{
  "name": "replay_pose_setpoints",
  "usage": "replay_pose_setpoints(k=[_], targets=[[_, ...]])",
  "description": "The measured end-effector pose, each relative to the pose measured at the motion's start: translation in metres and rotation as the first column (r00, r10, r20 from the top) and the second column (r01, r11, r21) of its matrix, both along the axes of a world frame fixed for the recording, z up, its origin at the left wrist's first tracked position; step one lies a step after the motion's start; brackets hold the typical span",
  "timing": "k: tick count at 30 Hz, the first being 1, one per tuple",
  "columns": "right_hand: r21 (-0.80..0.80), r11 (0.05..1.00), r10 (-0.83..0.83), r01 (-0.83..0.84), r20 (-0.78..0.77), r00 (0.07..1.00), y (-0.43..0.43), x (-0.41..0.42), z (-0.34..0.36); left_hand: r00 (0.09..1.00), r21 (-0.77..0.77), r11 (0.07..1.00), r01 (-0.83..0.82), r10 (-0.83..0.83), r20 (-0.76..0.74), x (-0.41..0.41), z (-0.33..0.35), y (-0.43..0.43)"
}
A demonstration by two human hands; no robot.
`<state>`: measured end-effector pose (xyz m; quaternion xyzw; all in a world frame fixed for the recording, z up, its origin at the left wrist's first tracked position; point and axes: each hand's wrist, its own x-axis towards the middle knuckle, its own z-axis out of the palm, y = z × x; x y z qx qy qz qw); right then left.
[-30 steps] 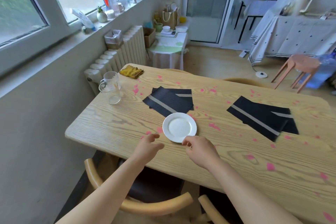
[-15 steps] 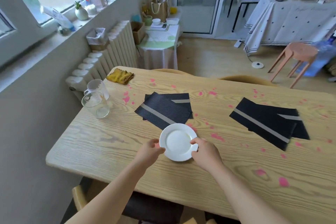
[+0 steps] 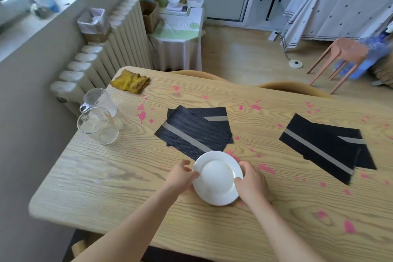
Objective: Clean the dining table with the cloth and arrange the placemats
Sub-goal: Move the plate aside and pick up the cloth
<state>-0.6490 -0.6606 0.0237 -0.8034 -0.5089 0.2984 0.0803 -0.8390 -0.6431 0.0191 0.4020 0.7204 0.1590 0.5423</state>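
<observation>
Both hands grip a white plate [image 3: 217,178] by its rim, left hand [image 3: 180,176] on its left edge, right hand [image 3: 252,183] on its right, fingers curled. The cloth [image 3: 130,84] lies crumpled at the table's [image 3: 106,187] far left corner, well apart. Two mat piles [image 3: 194,132] [image 3: 325,147] lie beyond, stripes running diagonally

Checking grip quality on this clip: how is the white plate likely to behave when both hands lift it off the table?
The plate looks rigid and glazed, so probably slippery at the rim, where the left hand and right hand pinch it. Small and shallow, it is likely light. It looks ceramic, so probably breakable if dropped.
</observation>
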Motion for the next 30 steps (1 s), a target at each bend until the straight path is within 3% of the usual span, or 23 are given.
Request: replay_pose_setpoints(k=[5, 10, 13, 22, 30], targets=[[-0.057, 0.998, -0.042, 0.038, -0.065, 0.997, 0.002, 0.001, 0.001, 1.000, -0.040, 0.999, 0.002, -0.001, 0.028, 0.002, -0.001, 0.006], [-0.094, 0.967, -0.251, 0.236, -0.233, 0.939, 0.007, -0.006, 0.004, 0.996, -0.071, 0.996, -0.046, 0.052, 0.079, -0.001, -0.003, 0.003], [-0.083, 0.959, -0.283, 0.270, -0.287, 0.915, 0.008, -0.017, 0.004, 0.993, -0.048, 0.995, -0.088, 0.092, 0.079, -0.010, 0.000, 0.000], [-0.043, 0.986, -0.169, 0.164, -0.339, 0.925, 0.021, -0.079, 0.015, 0.971, 0.047, 0.970, -0.240, 0.240, 0.005, -0.062, 0.001, -0.003], [-0.132, 0.991, -0.037, -0.033, -0.495, 0.868, 0.031, -0.193, 0.014, 0.874, 0.143, 0.876, -0.460, 0.476, -0.103, -0.164, 0.002, -0.021]])
